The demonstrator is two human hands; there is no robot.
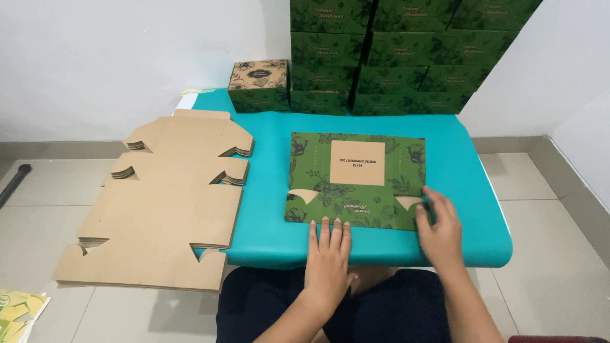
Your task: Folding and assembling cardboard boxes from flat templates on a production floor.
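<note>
- Centrally, a flat green box blank (356, 181) printed with a leaf pattern is seen lying on a low turquoise table (473, 190), printed side up, with a plain brown square at its middle.
- The left hand (329, 254) is laid flat at the lower middle of the frame, fingers extended together, with their tips pressed on the blank's near edge; nothing is gripped.
- The right hand (438, 225) is set at the blank's lower right corner, fingers slightly curled over a small side flap (412, 202), which appears to be touched rather than clasped.
- The step in hand is judged to be the first fold: the near panel is being held down and readied for creasing.
- The next move is judged to call for the near edge to be lifted along its score line while the sheet is kept from sliding on the smooth top.
- At the left of the frame, a stack of brown cardboard blanks (168, 209) is spread plain side up, partly on the table and partly overhanging the tiled floor (540, 254).
- At the upper middle, a small finished box with a brown lid (258, 86) is placed just beside a tall pile of finished green boxes (394, 57) stacked against the white wall.
- At the bottom of the frame, dark trousers (381, 311) are visible beneath the table edge.
</note>
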